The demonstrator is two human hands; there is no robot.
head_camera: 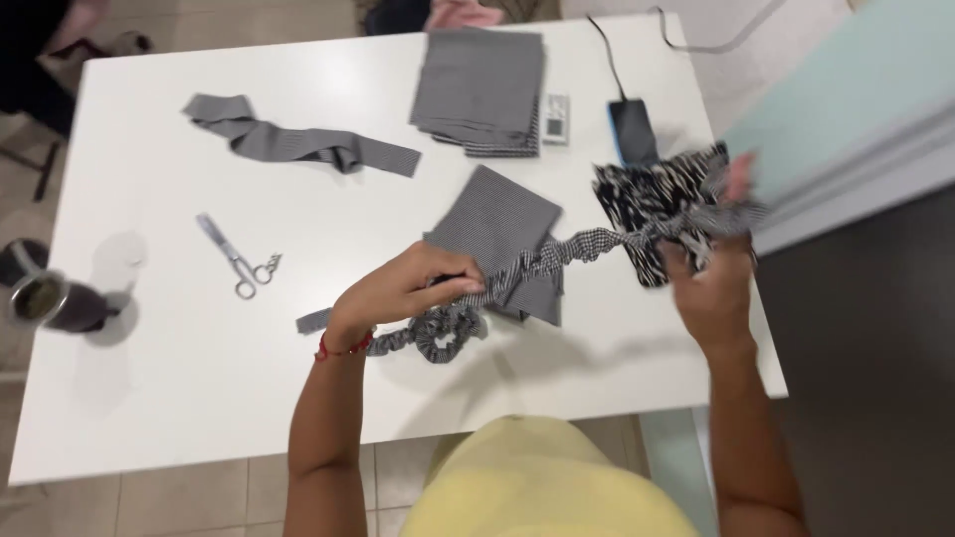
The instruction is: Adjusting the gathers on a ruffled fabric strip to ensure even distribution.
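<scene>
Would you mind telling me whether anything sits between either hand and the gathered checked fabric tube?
Nothing visible does. The left hand pinches the gathered grey checked fabric tube directly, and the right hand grips its far end, stretched above the white table.

- Left hand (403, 288): palm down, fingers curled into a closed grip, forearm bare, red band at the wrist.
- Right hand (711, 288): raised, blurred, fingers closed in a grip, bare forearm angled up from the lower right.

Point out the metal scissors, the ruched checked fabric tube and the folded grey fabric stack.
Metal scissors (237, 261): head view, at the pivot.
Ruched checked fabric tube (557, 251): head view, gathered middle stretch between both hands.
Folded grey fabric stack (479, 85): head view, top layer's centre.
</scene>
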